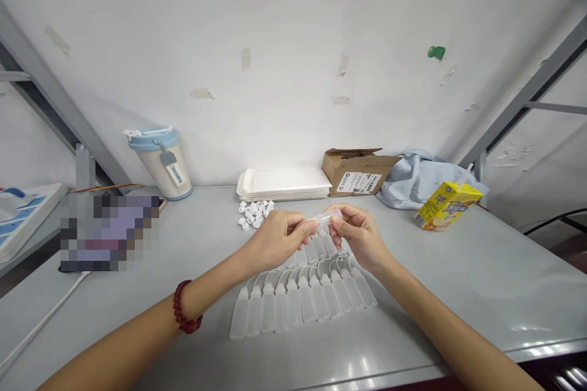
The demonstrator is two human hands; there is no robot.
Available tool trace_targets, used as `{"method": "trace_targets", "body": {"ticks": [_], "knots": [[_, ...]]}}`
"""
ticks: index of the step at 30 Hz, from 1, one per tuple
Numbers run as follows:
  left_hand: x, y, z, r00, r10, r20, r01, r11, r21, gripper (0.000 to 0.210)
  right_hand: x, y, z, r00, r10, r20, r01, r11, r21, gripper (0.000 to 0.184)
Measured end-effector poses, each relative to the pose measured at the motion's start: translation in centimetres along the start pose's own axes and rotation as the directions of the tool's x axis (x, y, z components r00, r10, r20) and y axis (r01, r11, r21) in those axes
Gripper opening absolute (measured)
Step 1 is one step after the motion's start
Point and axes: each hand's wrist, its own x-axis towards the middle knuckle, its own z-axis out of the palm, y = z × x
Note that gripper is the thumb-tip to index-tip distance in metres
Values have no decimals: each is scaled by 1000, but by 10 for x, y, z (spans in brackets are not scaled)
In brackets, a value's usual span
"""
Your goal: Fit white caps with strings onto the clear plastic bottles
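Note:
Between my two hands, above the table, is a small translucent plastic bottle (328,215) lying sideways. My left hand (285,236) pinches its left end, where my fingers hide the tip. The other end sits between the thumb and fingers of my right hand (356,231). Below them lies a front row of several similar squeeze bottles (293,305), with thin curved tubes at their tops. Partly hidden behind my hands is a second row of bottles (315,249). A heap of small white caps (255,214) is just beyond my left hand.
At the back stand a stack of white trays (288,183), an opened cardboard box (360,174) and a bunched blue cloth (408,180). A yellow drink carton (447,206) is on the right. A tumbler (160,165) and a blurred-out phone (112,233) with a white cable are left.

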Motion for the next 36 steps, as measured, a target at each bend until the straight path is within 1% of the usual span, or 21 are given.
{"method": "trace_targets", "body": {"ticks": [3,5,9,12,14,16,19,22,24,26,29,32,34,36], "knots": [[0,-1,2,994,99,-38,-89,975,205,40,1,2,0,1000,12,1,-12,1000,12,21],[1,-4,3,982,184,-45,-157,925,347,39,1,3,0,1000,21,-4,-21,1000,6,22],[2,-13,7,938,347,-29,-268,772,577,36,1,4,0,999,42,-10,-42,999,-9,23],[1,-20,9,884,467,6,-325,606,727,36,1,6,0,998,59,-23,-59,998,-18,24],[1,-22,10,849,527,37,-341,494,800,36,2,7,0,997,72,-32,-73,997,-25,25],[1,-23,10,828,556,70,-349,414,841,35,3,9,-1,996,83,-32,-84,996,-28,26],[0,-26,10,825,556,104,-350,357,866,34,4,12,-1,995,101,-26,-101,995,-26,29],[1,-28,12,847,519,112,-341,370,864,34,5,12,0,991,129,-26,-130,991,-33,32],[2,-28,11,875,473,101,-324,417,849,33,5,12,0,990,142,-18,-143,989,-44,32],[4,-27,6,910,408,78,-288,485,826,30,7,11,0,991,134,-11,-134,989,-56,31],[8,-31,-12,951,309,14,-199,577,792,20,10,11,-3,995,90,-39,-93,992,-89,31],[7,-45,-34,977,197,-86,-65,653,754,21,16,12,-13,995,24,-102,-39,988,-152,30],[3,-56,-44,978,129,-167,17,741,671,22,22,15,-22,988,-27,-149,-7,975,-222,33],[-3,-66,-48,975,115,-189,36,761,648,24,27,20,-33,979,-86,-183,24,948,-318,36]]}}
